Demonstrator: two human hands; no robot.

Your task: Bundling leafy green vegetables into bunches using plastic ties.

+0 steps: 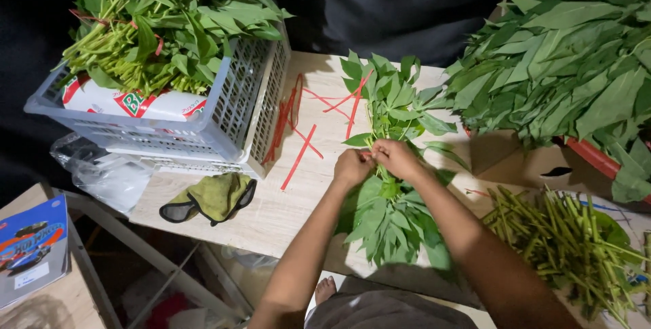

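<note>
A blue booklet (30, 248) is lying at the far left on a lower wooden surface. Above it, a grey plastic basket (237, 109) is sitting on the desk (271, 214), carrying tied bundles of leafy greens (169, 24). A yellow-green cloth (213, 197) is resting on the desk just below the basket. Loose red tie strips (298, 156) are lying scattered between the basket and the hands.

At centre, a bundle of leafy stems (390, 193) is lying flat on the desk — leaves fanning out above and below the hands. The left hand (352, 166) is closing around the bundle's middle, and the right hand (397, 158) is pinching at the same spot; both hands are touching each other there.

To the right, a heap of loose leaves (569, 65) is filling a red-rimmed container — below it, a pile of trimmed green stalks (563, 241) is lying on the desk.
</note>
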